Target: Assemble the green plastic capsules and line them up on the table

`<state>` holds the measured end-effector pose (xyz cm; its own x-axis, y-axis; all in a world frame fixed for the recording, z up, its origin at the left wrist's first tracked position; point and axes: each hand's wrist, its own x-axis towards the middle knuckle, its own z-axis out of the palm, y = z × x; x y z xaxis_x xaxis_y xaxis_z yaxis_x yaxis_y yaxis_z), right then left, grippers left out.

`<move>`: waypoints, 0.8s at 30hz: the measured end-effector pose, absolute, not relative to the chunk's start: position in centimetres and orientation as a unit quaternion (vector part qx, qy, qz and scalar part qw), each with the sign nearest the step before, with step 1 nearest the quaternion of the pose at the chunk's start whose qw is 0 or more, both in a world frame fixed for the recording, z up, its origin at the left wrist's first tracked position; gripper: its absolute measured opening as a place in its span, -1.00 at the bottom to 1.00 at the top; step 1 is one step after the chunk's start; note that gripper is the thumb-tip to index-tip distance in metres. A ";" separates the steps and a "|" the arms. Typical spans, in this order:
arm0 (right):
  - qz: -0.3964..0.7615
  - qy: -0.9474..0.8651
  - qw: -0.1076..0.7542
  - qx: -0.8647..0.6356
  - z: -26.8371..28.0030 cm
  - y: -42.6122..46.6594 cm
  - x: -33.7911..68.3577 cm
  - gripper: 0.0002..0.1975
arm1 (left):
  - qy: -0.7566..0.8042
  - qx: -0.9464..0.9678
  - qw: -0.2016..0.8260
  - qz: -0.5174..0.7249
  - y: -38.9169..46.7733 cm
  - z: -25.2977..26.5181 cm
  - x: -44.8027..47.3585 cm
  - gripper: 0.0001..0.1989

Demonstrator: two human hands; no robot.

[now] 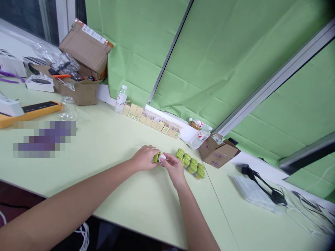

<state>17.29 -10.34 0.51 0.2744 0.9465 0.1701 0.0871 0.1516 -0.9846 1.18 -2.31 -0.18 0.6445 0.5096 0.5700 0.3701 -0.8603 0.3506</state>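
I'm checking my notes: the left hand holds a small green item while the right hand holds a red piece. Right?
Not quite: in the head view, the right hand holds a white piece, not red. The left hand does hold the small green item.

Left hand (145, 158) holding small green case (156, 158), right hand (176, 170) holding white piece (162, 157) at its opening, row of green cases (193, 165) at right, cardboard boxes (150, 121) far.

Yellow-green container (156, 158), white piece (162, 157), pale-green table (104, 143)
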 end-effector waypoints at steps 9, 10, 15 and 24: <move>0.351 -0.493 0.594 -0.529 0.6 -10.4 17.2 -0.64 | 0.257 0.898 0.125 0.335 -2.1 -0.3 1.2 -0.71; 0.351 -0.490 0.595 -0.532 0.7 -10.4 17.2 -0.64 | 0.261 0.897 0.127 0.333 -2.1 -0.3 1.2 -0.71; 0.344 -0.499 0.596 -0.527 0.8 -10.4 17.2 -0.66 | 0.268 0.896 0.136 0.327 -2.0 -0.1 1.1 -0.69; 0.358 -0.540 0.545 -0.532 -0.5 -10.2 17.8 -0.65 | 0.245 0.910 0.116 0.312 -1.9 -0.7 0.9 -0.72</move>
